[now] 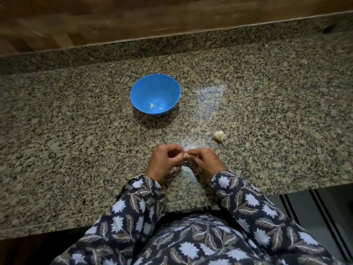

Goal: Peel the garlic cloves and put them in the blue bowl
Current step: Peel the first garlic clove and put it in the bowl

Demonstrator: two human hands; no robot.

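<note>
A blue bowl stands on the granite counter ahead of me, with one small peeled garlic clove lying at its bottom. Near the counter's front, my left hand and my right hand meet fingertip to fingertip and pinch a pale garlic clove between them, just above the counter. A partial garlic bulb with a short dry stem lies on the counter to the right, beyond my right hand and apart from it.
The speckled granite counter runs wide left and right, with a raised granite lip and wooden wall panel behind. The front edge is close to my body. A striped mat lies on the floor at lower right.
</note>
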